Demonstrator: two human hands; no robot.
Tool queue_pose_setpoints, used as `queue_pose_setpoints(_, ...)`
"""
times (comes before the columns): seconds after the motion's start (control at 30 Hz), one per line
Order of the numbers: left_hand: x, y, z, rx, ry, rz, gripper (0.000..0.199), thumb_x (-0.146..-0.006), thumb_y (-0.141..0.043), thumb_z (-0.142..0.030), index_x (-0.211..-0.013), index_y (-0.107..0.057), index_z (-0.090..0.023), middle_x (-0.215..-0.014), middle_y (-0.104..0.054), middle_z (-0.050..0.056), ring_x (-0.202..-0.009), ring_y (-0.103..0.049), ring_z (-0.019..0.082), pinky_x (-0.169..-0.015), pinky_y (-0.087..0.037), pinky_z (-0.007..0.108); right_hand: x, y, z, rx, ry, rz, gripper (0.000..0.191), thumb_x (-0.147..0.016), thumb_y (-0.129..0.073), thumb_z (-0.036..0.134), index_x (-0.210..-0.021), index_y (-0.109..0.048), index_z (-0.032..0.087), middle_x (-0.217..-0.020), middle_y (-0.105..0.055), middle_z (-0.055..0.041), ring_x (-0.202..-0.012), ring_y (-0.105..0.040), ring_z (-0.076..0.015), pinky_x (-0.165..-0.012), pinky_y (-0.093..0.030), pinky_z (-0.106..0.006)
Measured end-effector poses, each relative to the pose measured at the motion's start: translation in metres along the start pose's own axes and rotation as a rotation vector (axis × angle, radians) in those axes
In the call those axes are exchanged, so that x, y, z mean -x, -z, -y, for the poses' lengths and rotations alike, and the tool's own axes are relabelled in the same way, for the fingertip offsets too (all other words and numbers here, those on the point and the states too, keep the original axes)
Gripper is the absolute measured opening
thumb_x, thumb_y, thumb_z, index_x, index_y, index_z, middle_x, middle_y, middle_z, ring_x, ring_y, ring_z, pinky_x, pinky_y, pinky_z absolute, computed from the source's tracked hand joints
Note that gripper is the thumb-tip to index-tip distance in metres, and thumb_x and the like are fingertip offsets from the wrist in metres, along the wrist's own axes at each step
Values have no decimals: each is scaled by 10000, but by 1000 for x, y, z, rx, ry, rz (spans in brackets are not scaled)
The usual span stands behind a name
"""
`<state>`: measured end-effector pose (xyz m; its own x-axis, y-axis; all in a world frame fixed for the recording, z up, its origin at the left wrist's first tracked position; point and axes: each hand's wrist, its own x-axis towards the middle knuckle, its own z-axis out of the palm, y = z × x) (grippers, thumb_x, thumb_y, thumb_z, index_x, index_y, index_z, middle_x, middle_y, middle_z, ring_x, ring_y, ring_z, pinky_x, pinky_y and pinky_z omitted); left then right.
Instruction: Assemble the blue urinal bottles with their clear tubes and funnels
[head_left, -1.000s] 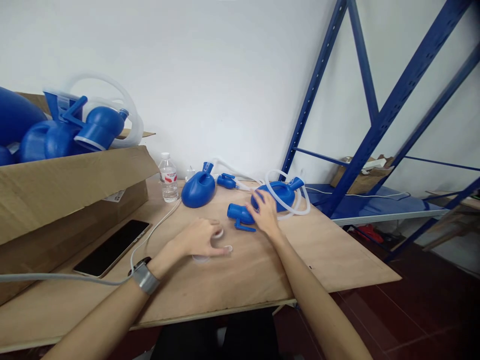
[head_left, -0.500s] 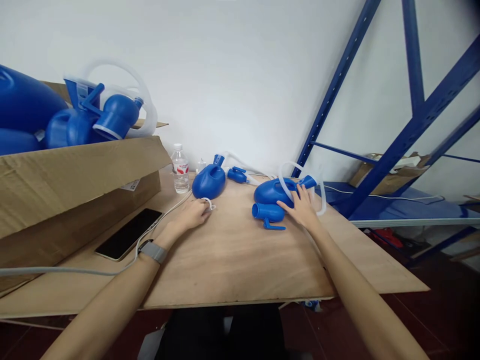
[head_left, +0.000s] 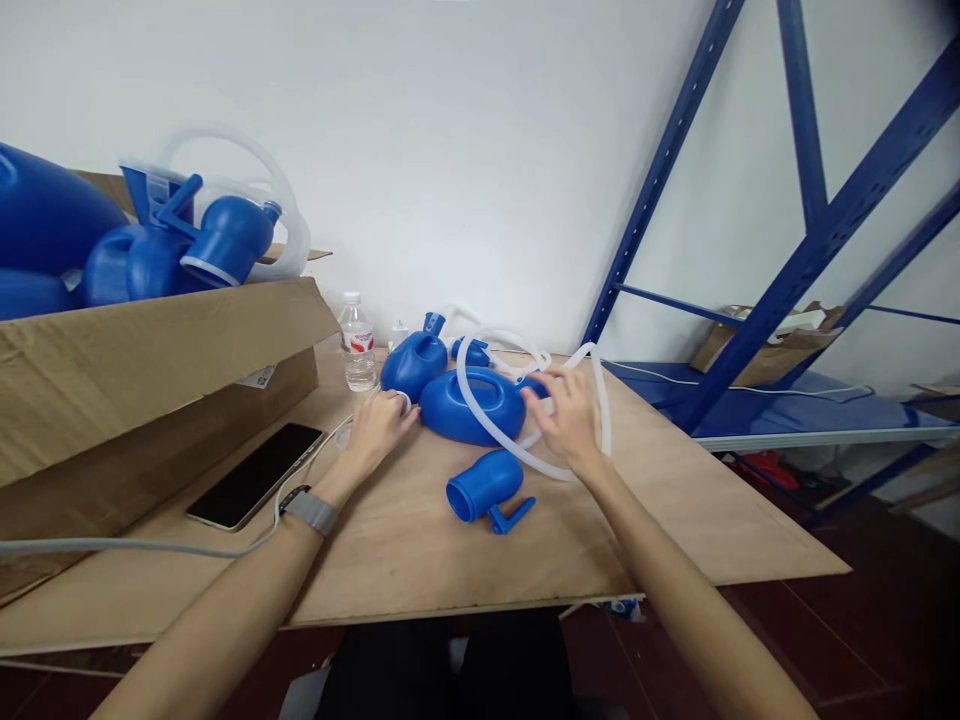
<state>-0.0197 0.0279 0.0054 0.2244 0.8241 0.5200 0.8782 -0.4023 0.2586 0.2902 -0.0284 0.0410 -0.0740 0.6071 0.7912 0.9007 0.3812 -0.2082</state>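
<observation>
A blue urinal bottle [head_left: 450, 408] with a moulded handle lies on the table, and a long translucent tube [head_left: 480, 412] loops over it. At its neck, my right hand [head_left: 568, 415] has its fingers curled round the mouth end. Left of that bottle, my left hand [head_left: 379, 430] is closed on a small white ring-like piece [head_left: 406, 403], mostly hidden by the fingers. A second blue bottle [head_left: 414, 366] stands just behind my left hand. In front lies a blue cup-like piece [head_left: 486, 484] with an open round mouth and a lever handle.
A cardboard box [head_left: 172, 365] of blue bottles and tubes stands at left. Nearby are a phone [head_left: 255, 475], a cable [head_left: 150, 544] and a water bottle [head_left: 358, 345]. Farther back lies a small blue container [head_left: 471, 353]. Blue shelving [head_left: 750, 330] rises at right.
The tubed blue bottle has moved left and nearer, with my right hand at its neck. The cup-like piece has shifted left and towards me, and turned. My left hand has stayed nearly in place.
</observation>
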Motion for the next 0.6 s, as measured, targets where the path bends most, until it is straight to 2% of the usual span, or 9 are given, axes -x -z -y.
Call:
queue_pose_setpoints(0.07, 0, 2, -2, -27, 29, -9, 298, -910, -610, -362, -653, -567, -218, -838, -701, 105, -756, -636, 261, -601, -281, 332, -11, 3, -16, 47, -121, -96, 499, -1006, -449, 560, -1270, -682, 207, -1247, -609, -150, -1186, -549, -326, -1066, -429, -511)
queue_pose_setpoints(0.1, 0, 2, -2, -44, 35, -8, 284, -914, -602, -355, -667, -574, -218, -838, -705, 104, -754, -638, 261, -603, -282, 330, -15, 3, -24, 71, -144, -71, 530, -992, -464, 585, -1288, -670, 196, -1264, -609, -156, -1206, -537, -335, -1067, -427, -515)
queue_pose_setpoints(0.17, 1, 2, -4, -79, 39, 5, 220, -913, -595, -342, -731, -605, -220, -815, -708, 97, -746, -645, 264, -608, -291, 326, -22, 2, -36, 141, -96, 28, 550, -964, -514, 591, -1301, -658, 182, -1326, -607, -163, -1289, -488, -364, -1111, -374, -552)
queue_pose_setpoints(0.27, 2, 1, -7, -104, 36, 31, 133, -905, -604, -347, -886, -642, -221, -807, -713, 87, -747, -658, 271, -615, -325, 324, -32, -1, -42, 228, 47, 172, 453, -955, -549, 453, -1279, -646, 152, -1317, -645, -170, -1309, -501, -373, -1184, -248, -600)
queue_pose_setpoints(0.3, 3, 1, -7, -100, 28, 34, 143, -912, -597, -354, -919, -645, -219, -831, -716, 88, -770, -665, 275, -627, -349, 325, -37, -1, -42, 233, 60, 212, 418, -951, -543, 392, -1272, -639, 142, -1266, -674, -168, -1260, -547, -360, -1188, -241, -597)
queue_pose_setpoints(0.37, 4, 1, -9, -69, -16, 11, 188, -935, -564, -372, -978, -653, -211, -923, -720, 100, -873, -676, 291, -690, -417, 342, -48, 0, -40, 233, 48, 289, 408, -933, -539, 316, -1287, -622, 132, -1166, -707, -160, -1138, -622, -334, -1154, -310, -565)
queue_pose_setpoints(0.47, 4, -2, -11, 31, -135, -56, 406, -945, -551, -442, -1256, -609, -188, -1202, -675, 141, -1131, -630, 327, -902, -476, 414, -66, 3, -39, 263, 88, 443, 373, -941, -524, 293, -1263, -665, 168, -1139, -705, -151, -1096, -635, -333, -1060, -408, -506)
queue_pose_setpoints(0.53, 5, -7, -12, 112, -202, -55, 661, -927, -579, -534, -1482, -448, -200, -1434, -556, 163, -1307, -537, 352, -1067, -421, 486, -73, 5, -38, 229, 153, 566, 326, -976, -468, 273, -1172, -716, 192, -1144, -715, -137, -1094, -641, -314, -1013, -442, -452)
queue_pose_setpoints(0.6, 7, -16, -13, 183, -247, -3, 845, -899, -600, -631, -1585, -297, -242, -1577, -416, 160, -1423, -431, 370, -1171, -327, 544, -76, 8, -36, 148, 179, 621, 339, -1003, -420, 257, -1121, -731, 197, -1141, -733, -118, -1071, -659, -284, -971, -467, -402)
